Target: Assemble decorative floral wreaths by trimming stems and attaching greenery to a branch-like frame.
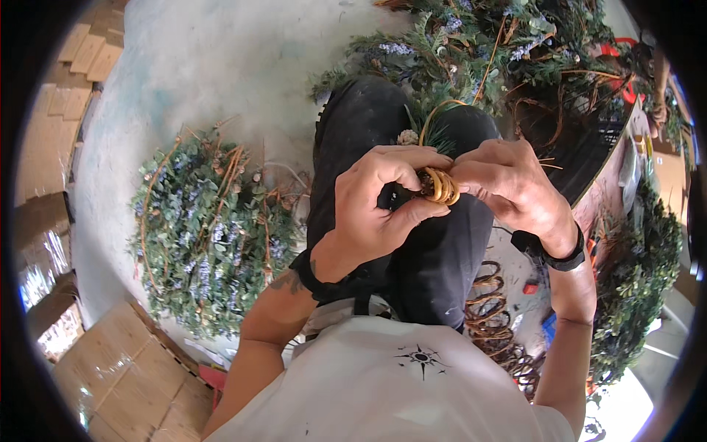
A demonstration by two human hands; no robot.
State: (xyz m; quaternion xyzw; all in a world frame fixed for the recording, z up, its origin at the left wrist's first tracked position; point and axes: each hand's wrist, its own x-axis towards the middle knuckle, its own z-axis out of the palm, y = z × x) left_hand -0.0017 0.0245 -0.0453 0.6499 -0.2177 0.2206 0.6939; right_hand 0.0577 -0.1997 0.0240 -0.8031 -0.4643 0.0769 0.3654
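Above my knees, my left hand [372,195] curls its thumb and fingers round a small bundle wound with tan, cane-like strand [442,187]. My right hand [515,180] has its fingers closed at the bundle's right side, pinching at the strand. One thin length of the same colour arches up behind the hands. A pinecone [407,138] and a green pine sprig [437,138] show just beyond my left fingers. What lies inside the winding is mostly hidden by my fingers.
A heap of green wreaths with lavender flowers [199,243] lies on the pale floor at left. More greenery [456,55] is piled ahead, and leafy wreaths [641,287] stand at right. Brown twig rings [490,309] sit beside my right thigh. Cardboard boxes [125,376] fill the left edge.
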